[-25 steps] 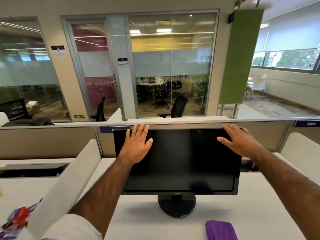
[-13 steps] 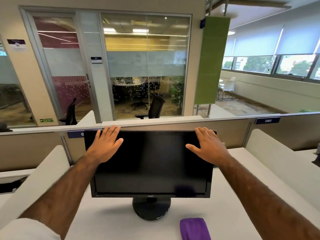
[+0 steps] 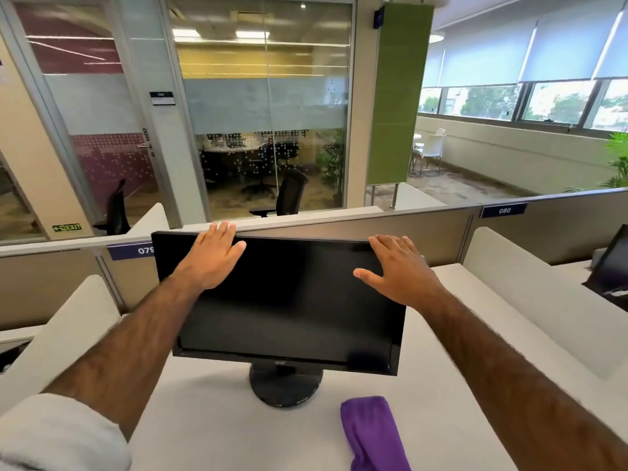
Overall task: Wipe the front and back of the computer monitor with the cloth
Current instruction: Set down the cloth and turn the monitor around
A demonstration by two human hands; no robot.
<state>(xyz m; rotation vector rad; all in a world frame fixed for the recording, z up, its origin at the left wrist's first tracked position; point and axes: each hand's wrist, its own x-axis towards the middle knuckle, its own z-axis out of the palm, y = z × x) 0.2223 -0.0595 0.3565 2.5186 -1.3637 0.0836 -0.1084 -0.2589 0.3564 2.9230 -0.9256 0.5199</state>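
A black computer monitor [image 3: 289, 307] with a dark screen stands on a round black base [image 3: 286, 385] in the middle of the white desk [image 3: 210, 419]. My left hand [image 3: 212, 256] lies flat on the screen's upper left, fingers straight and reaching over the top edge. My right hand [image 3: 396, 270] lies flat at the upper right corner, fingers spread. A folded purple cloth [image 3: 372, 433] lies on the desk in front of the base, to the right. Neither hand touches the cloth.
Beige partition panels [image 3: 373, 226] run behind the monitor, with white dividers [image 3: 530, 294] on both sides of the desk. Another dark screen [image 3: 611, 256] stands on the neighbouring desk at right. Glass-walled rooms with office chairs lie beyond.
The monitor has turned, its left side swinging away and its right side nearer me. Both hands stayed flat on its upper part. The view has shifted to the right.
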